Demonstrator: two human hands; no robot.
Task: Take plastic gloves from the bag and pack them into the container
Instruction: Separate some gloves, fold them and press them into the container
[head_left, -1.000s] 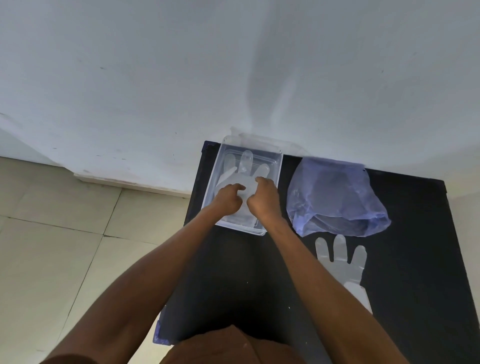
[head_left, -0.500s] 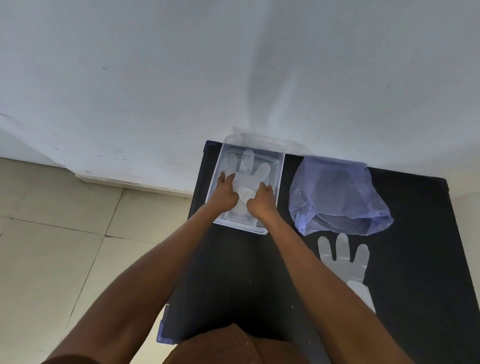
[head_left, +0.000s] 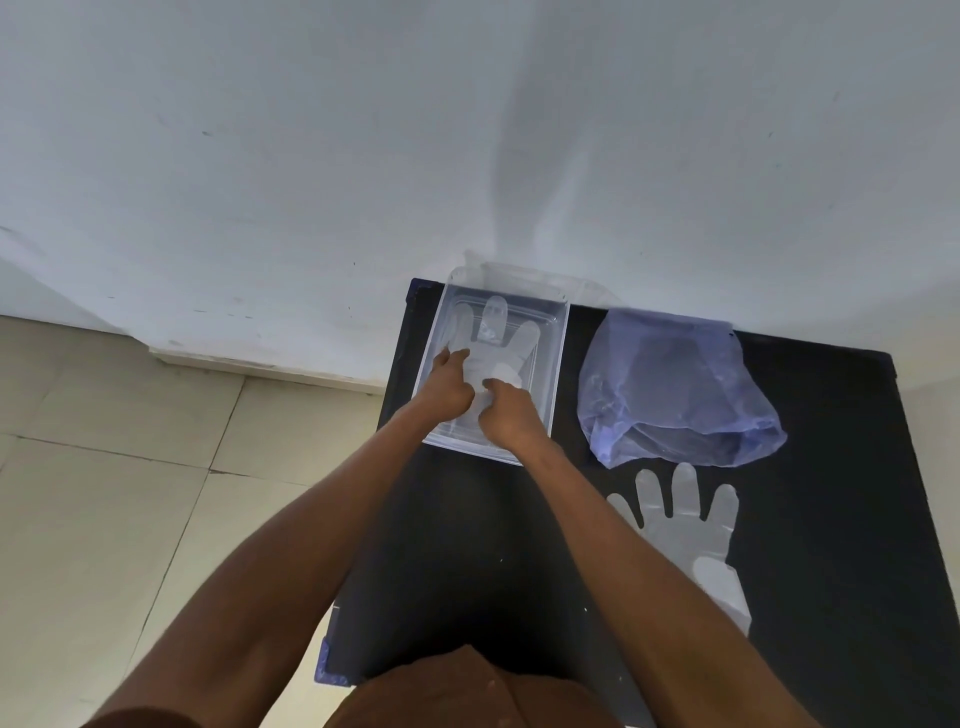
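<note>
Pressing both hands, left hand (head_left: 448, 387) and right hand (head_left: 506, 413), onto glove (head_left: 493, 345) inside container (head_left: 558, 364)

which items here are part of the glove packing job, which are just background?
In the job:
- container, clear, at the table's far edge
- glove in container, both hands on it: left hand, right hand
- bag, bluish, right of the container
- spare glove, flat on the table, near side of the bag

Background:
- black table
- wall
- tiled floor
</note>
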